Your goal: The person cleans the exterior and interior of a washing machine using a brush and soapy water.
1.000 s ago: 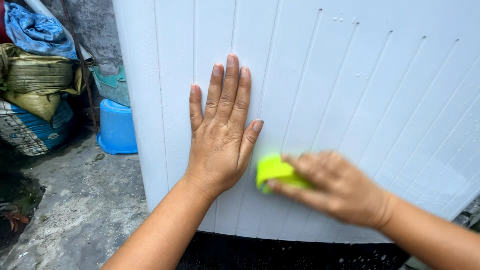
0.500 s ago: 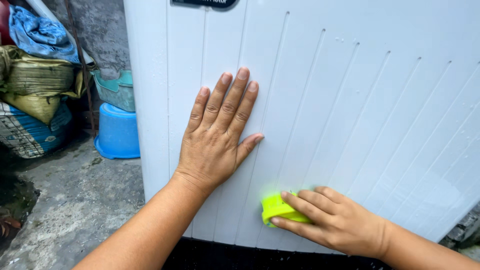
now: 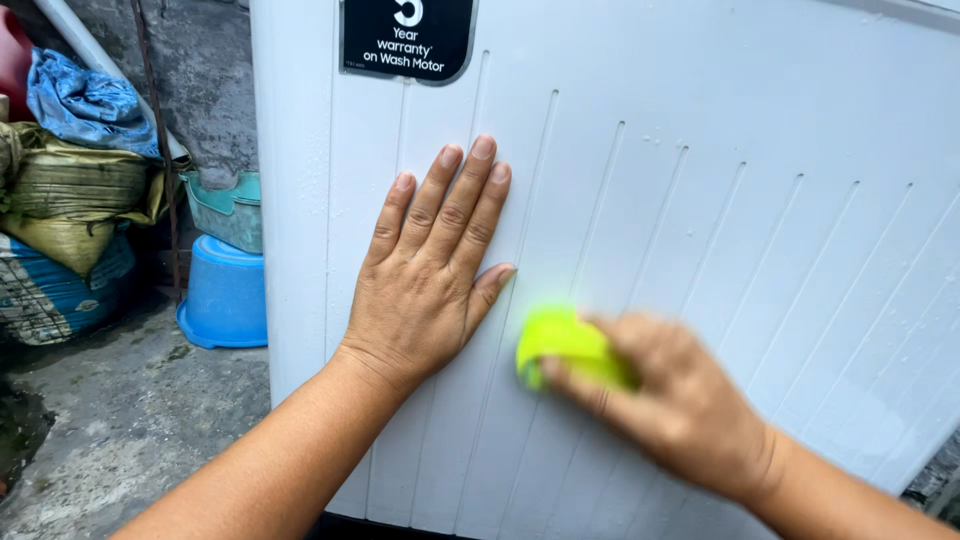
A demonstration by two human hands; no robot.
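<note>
The left hand [image 3: 425, 275] lies flat on the white panel [image 3: 700, 150], palm down, fingers [image 3: 470, 200] straight and slightly spread, pointing up and a little to the right toward the black label [image 3: 407, 38] at the panel's top edge; it grips nothing. Just to its right and a little lower, the right hand [image 3: 670, 395] presses a yellow-green sponge [image 3: 565, 345] against the same panel. That hand is blurred, but its fingers curl over the sponge's right side and pinch it between fingertips and thumb, so only the left part of the sponge shows. The sponge sits close beside the left thumb without touching it, on the shallow grooves that run up the panel and lean to the right; its long axis seems to lie roughly across those grooves, though the blur makes that uncertain. The right hand is the one on the sponge, the left only nearby. Fine water drops dot the panel. Off to the left, on the concrete floor [image 3: 130, 420], stand a blue tub [image 3: 225, 295] with a teal basin [image 3: 228, 208] on it, and stuffed sacks [image 3: 70, 190] against the wall.
</note>
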